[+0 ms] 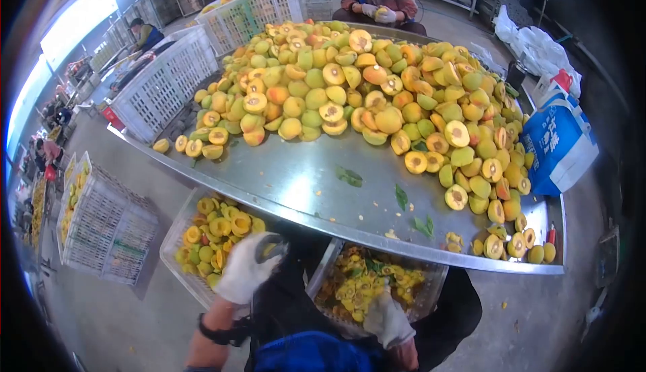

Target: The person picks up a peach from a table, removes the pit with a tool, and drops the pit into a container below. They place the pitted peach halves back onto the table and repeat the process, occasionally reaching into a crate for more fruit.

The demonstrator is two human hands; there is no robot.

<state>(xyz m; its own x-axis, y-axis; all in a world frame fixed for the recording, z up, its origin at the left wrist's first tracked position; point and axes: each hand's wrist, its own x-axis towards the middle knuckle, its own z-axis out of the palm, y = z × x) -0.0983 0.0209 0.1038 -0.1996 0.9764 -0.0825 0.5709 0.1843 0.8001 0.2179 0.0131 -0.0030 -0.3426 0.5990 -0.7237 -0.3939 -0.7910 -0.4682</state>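
White left glove (245,272) hung by fruit halves (214,241), lower left; right glove (389,319) met scraps (356,288); fingers' hold unclear; low drops suited best.

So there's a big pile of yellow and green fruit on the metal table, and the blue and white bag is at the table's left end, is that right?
Not quite. The head view shows the blue and white bag at the right end of the metal table. The big pile of yellow and green fruit is on the table, as you said.
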